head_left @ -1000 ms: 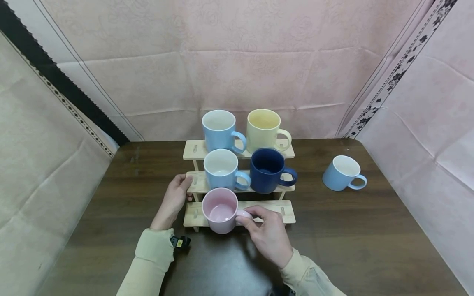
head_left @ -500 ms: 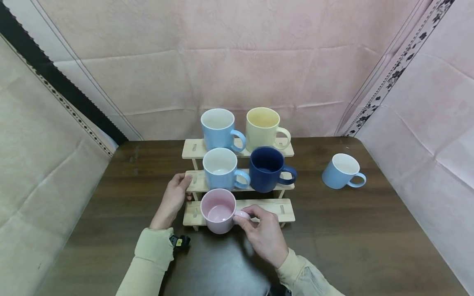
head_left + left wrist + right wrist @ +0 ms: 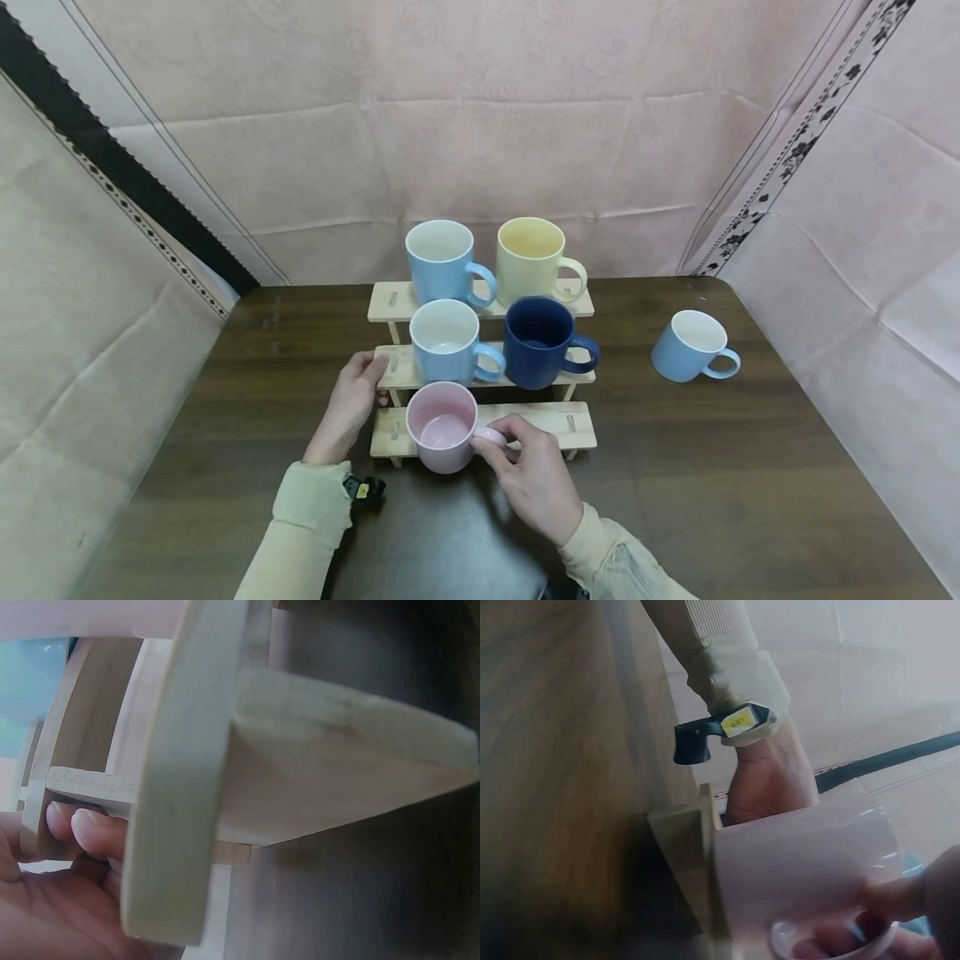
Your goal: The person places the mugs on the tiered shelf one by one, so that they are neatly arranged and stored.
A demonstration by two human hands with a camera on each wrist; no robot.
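A three-tier wooden shelf (image 3: 540, 421) stands mid-table. My left hand (image 3: 352, 404) grips the left end of its middle tier; in the left wrist view, fingers (image 3: 97, 832) curl under the wood. A pink mug (image 3: 442, 450) is upright at the left of the lowest tier, and my right hand (image 3: 536, 483) pinches its handle. The right wrist view shows the pink mug's side (image 3: 802, 862) with its base at the shelf board. On the middle tier are a light blue mug (image 3: 442, 354) and a dark blue mug (image 3: 534, 358). The top tier bears another light blue mug (image 3: 438, 275) and a yellow mug (image 3: 525, 275).
A separate light blue mug (image 3: 682, 354) sits on the dark wooden table (image 3: 712, 483) to the right, handle pointing right. Pale cloth (image 3: 480, 150) hangs behind the table and along both sides.
My right hand has shifted slightly left with the pink mug, mostly during the first half second. My left hand keeps its grip on the shelf. The other mugs stay in place.
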